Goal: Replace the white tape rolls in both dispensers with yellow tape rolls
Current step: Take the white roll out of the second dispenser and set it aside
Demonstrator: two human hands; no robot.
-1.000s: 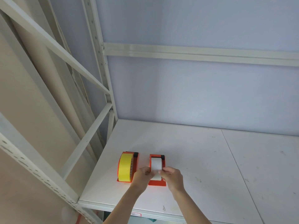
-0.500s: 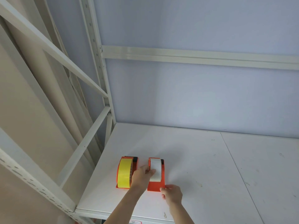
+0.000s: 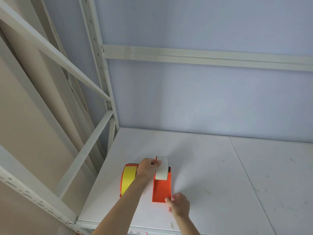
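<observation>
Two orange tape dispensers stand side by side on the white shelf. The left dispenser carries a yellow tape roll. My left hand grips a white tape roll and holds it raised above the far end of the right dispenser. My right hand presses on that dispenser's near right corner, holding its base on the shelf. My left hand covers the roll's left side.
White metal rack posts and diagonal braces rise on the left. A horizontal beam crosses the blue back wall. A seam splits the shelf board; its front edge lies just below my arms.
My left hand has lifted the white roll up out of the right dispenser. My right hand has let go of the roll and dropped to the dispenser's near corner.
</observation>
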